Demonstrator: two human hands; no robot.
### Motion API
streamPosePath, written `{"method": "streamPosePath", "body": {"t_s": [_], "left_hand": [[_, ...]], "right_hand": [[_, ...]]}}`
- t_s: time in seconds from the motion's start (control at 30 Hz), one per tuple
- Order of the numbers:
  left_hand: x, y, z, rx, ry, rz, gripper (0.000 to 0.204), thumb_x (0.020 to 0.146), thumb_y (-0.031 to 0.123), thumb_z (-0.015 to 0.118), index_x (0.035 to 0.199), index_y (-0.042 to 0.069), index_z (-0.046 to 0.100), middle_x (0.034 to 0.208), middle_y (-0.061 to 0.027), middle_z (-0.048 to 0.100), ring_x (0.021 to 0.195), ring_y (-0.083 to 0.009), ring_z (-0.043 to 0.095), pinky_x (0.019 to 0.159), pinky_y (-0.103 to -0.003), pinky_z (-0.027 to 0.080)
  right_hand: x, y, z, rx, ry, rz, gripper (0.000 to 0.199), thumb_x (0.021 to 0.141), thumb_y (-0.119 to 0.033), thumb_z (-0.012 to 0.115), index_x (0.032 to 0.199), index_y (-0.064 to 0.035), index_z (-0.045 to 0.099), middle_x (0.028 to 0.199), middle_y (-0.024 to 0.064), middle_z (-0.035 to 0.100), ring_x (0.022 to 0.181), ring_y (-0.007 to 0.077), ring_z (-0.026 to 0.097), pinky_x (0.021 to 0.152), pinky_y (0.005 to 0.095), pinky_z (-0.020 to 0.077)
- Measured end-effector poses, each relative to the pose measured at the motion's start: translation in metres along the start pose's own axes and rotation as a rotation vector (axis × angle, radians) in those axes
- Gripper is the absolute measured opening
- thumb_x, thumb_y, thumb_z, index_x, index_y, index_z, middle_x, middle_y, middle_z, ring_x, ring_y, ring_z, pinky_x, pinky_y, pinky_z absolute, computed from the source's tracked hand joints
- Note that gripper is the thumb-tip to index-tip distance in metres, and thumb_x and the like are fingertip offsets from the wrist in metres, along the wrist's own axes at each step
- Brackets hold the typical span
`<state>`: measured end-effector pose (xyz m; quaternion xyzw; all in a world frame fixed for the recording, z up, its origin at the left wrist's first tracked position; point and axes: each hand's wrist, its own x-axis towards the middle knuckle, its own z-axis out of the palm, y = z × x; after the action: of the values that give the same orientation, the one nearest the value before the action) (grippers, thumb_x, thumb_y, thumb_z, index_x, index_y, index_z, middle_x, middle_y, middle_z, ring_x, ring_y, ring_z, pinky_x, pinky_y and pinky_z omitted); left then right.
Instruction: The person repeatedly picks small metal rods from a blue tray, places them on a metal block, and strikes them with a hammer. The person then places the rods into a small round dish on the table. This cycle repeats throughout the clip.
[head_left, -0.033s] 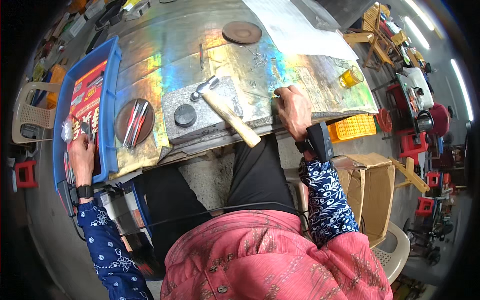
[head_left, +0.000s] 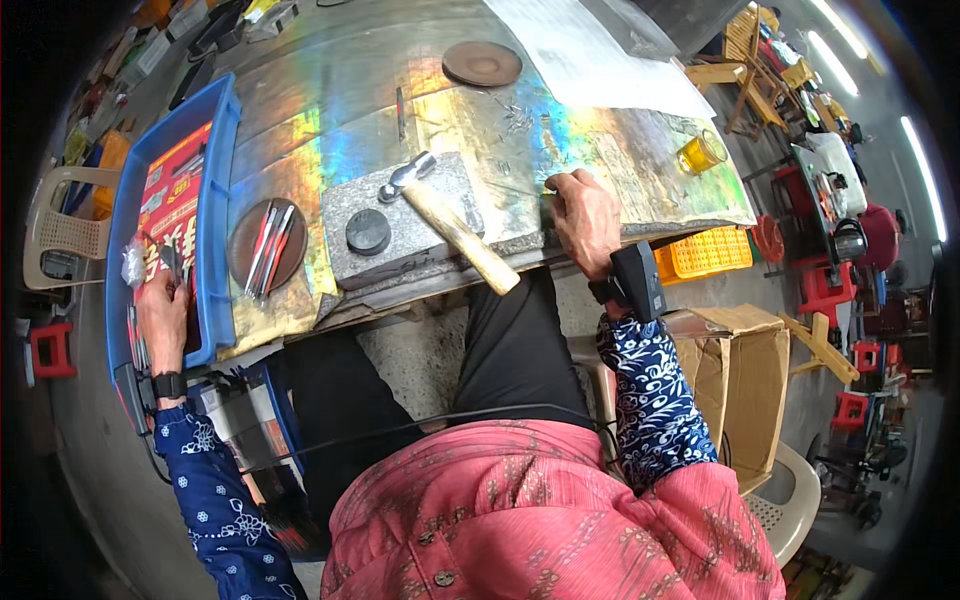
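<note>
The left hand (head_left: 165,315) reaches into the blue plastic tray (head_left: 218,150), fingers closed on a small clear plastic packet (head_left: 133,262). The right hand (head_left: 585,220) rests curled on the iridescent metal sheet (head_left: 330,130), pinching a thin tool whose kind I cannot tell.

The person wears a pink patterned shirt with small buttons, black trousers, and dark blue arm sleeves printed with white flowers and swirls. The left hand (head_left: 165,315) carries a black wrist strap; the right hand (head_left: 585,220) has a bulkier black unit (a boxy device) strapped at the wrist.
</note>
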<state>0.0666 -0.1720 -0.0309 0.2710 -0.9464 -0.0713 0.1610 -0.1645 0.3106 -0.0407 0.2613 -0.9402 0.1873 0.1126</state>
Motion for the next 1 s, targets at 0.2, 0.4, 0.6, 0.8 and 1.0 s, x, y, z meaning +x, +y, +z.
{"method": "streamPosePath", "body": {"t_s": [0.2, 0.4, 0.6, 0.8, 1.0], "left_hand": [[0.0, 0.0, -0.004, -0.017, -0.076, -0.079, 0.015, 0.084, 0.009, 0.063, 0.089, -0.004, 0.058, 0.079, -0.0241, 0.06, 0.074, -0.0385, 0.06, 0.067, -0.044, 0.045], [-0.001, -0.007, 0.002, -0.029, 0.103, -0.055, 0.021, 0.084, 0.01, 0.065, 0.1, -0.001, 0.059, 0.085, -0.0235, 0.064, 0.081, -0.0373, 0.064, 0.07, -0.044, 0.047], [-0.003, 0.0, -0.005, -0.053, 0.12, -0.099, 0.02, 0.087, 0.013, 0.064, 0.101, 0.0, 0.06, 0.084, -0.0207, 0.065, 0.079, -0.0338, 0.064, 0.07, -0.041, 0.047], [-0.008, 0.01, -0.01, -0.135, 0.207, -0.153, 0.021, 0.09, 0.017, 0.061, 0.101, 0.0, 0.064, 0.08, -0.0168, 0.065, 0.07, -0.0248, 0.06, 0.068, -0.036, 0.047], [-0.01, 0.017, -0.013, -0.252, 0.397, -0.079, 0.025, 0.091, 0.018, 0.062, 0.108, -0.001, 0.066, 0.096, -0.0115, 0.069, 0.083, -0.0204, 0.065, 0.075, -0.031, 0.05]], "right_hand": [[0.011, 0.008, 0.011, -0.064, 0.002, -0.05, 0.016, 0.082, -0.009, 0.061, 0.095, -0.0071, 0.067, 0.087, 0.0126, 0.06, 0.084, 0.0342, 0.06, 0.073, 0.0407, 0.0477], [0.024, 0.009, 0.016, 0.064, -0.056, -0.071, 0.005, 0.076, -0.005, 0.059, 0.081, -0.0048, 0.059, 0.076, 0.0144, 0.056, 0.075, 0.0322, 0.061, 0.064, 0.0406, 0.0477], [0.034, 0.021, 0.019, -0.185, -0.044, -0.33, 0.011, 0.079, -0.014, 0.059, 0.084, -0.0055, 0.055, 0.082, 0.0144, 0.056, 0.08, 0.0347, 0.06, 0.068, 0.0416, 0.0479], [0.043, 0.026, 0.017, -0.256, 0.033, -0.558, 0.011, 0.079, -0.015, 0.058, 0.085, -0.0062, 0.054, 0.08, 0.0123, 0.056, 0.078, 0.0297, 0.058, 0.068, 0.0401, 0.0469], [0.028, 0.004, -0.007, -0.088, -0.168, -0.092, 0.015, 0.077, -0.01, 0.061, 0.084, 0.0006, 0.053, 0.08, 0.0234, 0.06, 0.075, 0.0379, 0.061, 0.068, 0.0438, 0.0487]]}}
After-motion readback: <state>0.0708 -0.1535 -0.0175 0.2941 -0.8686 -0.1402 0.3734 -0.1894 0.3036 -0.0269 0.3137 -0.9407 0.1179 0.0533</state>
